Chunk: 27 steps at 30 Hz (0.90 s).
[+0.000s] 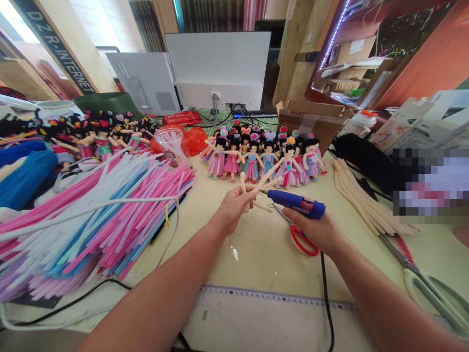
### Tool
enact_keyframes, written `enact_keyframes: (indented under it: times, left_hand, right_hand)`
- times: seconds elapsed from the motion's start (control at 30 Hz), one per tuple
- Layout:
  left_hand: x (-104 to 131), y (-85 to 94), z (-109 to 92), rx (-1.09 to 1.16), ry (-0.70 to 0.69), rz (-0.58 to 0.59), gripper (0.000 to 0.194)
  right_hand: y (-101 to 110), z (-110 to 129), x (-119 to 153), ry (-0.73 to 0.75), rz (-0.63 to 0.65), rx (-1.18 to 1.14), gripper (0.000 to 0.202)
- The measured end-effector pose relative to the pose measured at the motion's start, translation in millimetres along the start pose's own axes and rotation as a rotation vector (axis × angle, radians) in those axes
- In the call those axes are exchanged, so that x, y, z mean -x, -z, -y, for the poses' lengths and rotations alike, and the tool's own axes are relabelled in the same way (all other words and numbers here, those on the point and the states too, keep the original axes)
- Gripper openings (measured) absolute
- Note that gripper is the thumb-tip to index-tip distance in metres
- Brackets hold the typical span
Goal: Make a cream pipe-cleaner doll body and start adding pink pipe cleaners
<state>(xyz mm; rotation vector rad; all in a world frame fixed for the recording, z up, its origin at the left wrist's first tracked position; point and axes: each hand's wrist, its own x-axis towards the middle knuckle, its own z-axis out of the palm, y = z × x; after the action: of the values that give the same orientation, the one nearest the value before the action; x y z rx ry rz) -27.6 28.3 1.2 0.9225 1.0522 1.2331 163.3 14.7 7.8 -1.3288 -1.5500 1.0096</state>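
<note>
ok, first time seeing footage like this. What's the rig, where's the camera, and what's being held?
There's no robot: these are a person's own bare hands, in one picture from a head-worn camera looking forward and down. The left hand pinches fuzzy beige stems. The right hand grips what looks like a blue glue gun, nozzle close to them. On the table lie colourful strips at left, small dolls behind, red-handled scissors by the right hand, and a beige bundle at right.
</note>
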Motion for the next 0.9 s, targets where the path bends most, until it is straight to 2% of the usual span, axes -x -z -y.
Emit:
enact_keyframes:
  times: [0.9]
  left_hand:
    - [-1.1, 1.0, -1.0, -0.002, -0.014, -0.010, 0.018]
  right_hand:
    - [-0.5, -2.3, -1.1, -0.025, -0.021, 0.009, 0.030]
